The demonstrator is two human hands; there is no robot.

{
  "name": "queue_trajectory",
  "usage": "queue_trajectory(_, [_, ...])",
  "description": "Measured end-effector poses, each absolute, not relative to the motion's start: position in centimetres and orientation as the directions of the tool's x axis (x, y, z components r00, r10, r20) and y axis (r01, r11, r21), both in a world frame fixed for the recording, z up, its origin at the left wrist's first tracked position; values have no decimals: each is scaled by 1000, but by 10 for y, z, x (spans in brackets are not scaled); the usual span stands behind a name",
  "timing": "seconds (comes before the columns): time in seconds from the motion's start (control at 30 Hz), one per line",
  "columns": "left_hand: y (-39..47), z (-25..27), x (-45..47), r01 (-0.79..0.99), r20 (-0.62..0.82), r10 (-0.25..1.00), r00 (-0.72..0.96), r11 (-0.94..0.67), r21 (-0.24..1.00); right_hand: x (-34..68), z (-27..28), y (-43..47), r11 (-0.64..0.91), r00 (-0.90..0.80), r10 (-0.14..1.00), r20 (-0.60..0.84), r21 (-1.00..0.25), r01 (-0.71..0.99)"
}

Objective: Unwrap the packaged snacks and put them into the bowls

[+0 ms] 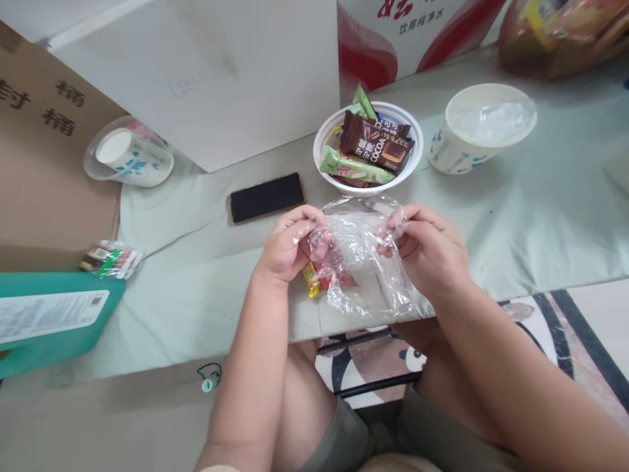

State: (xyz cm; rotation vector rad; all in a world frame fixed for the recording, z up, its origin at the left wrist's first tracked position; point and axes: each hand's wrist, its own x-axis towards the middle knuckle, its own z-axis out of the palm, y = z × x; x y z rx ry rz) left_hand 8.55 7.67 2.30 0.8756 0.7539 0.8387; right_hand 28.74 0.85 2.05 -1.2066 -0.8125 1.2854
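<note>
Between my hands a clear plastic bag point(363, 252) is spread out near the table's front edge. My left hand point(293, 244) pinches its left side, and my right hand point(427, 246) pinches its right side. Behind and under the film, by my left hand, lie a yellow wrapped snack point(311, 280) and something red point(339, 272), partly hidden. Just beyond the bag stands a white bowl point(320, 141) filled with wrapped snacks, among them a brown cocoa packet point(376, 141) and a green packet point(354, 167).
A black phone point(268, 198) lies left of the bowl. To the right stands a paper cup point(459, 151) with clear plastic in it. At left are a tipped cup point(142, 159), a small packet point(112, 259) and a teal box point(111, 301). White boxes point(236, 65) back the table.
</note>
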Motion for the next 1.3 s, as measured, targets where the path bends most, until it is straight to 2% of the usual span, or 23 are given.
queue_trajectory(0.27, [79,28,83,-254,-300,838,455,446,858,290,15,6,-114,143,977,-156,-958,-264])
queue_trajectory(0.4, [77,26,84,-253,-282,849,446,422,870,289,14,5,-140,44,986,-159,-947,-290])
queue_trajectory(0.53, [76,27,84,-252,-280,859,429,412,876,288,14,3,-210,-38,978,-206,-955,-209])
queue_trajectory(0.83, [77,29,83,-283,-300,856,420,438,854,286,14,4,-213,-41,977,-209,-956,-201])
queue_trajectory(0.97, [78,26,83,-305,-281,877,390,411,859,285,12,2,-234,-104,970,-218,-956,-176])
queue_trajectory(1.17, [79,23,82,-289,-299,883,362,411,865,287,12,-1,-223,-170,966,-197,-963,-152])
queue_trajectory(1.3, [78,24,82,-304,-293,889,352,405,862,289,16,1,-144,-212,971,-112,-979,-142])
